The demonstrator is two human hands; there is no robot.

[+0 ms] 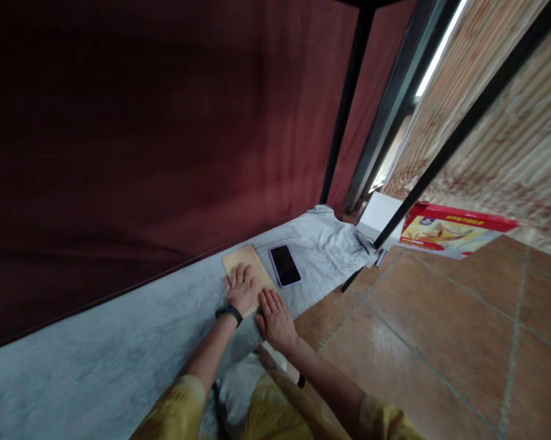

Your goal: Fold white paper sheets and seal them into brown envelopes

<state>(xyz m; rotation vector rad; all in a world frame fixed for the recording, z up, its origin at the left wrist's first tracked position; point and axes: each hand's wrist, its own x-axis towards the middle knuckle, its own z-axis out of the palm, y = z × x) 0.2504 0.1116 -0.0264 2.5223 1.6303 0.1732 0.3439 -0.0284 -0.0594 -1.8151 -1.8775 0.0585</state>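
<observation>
My left hand (240, 288) lies flat, fingers stretched out, on a tan cardboard-like board (248, 261) that rests on a grey cloth (133, 342). A black band is on that wrist. My right hand (274, 318) lies flat beside it, fingers together and extended, touching the board's near edge and the cloth. A dark smartphone (284, 265) lies screen-up on the cloth just right of the board, a little beyond my right hand's fingertips.
A dark red fabric wall (142, 134) rises behind the cloth. Black metal poles (344, 110) stand at the far end. A red and yellow box (454, 231) and a white box (380, 214) sit on the brown tiled floor (440, 330) to the right.
</observation>
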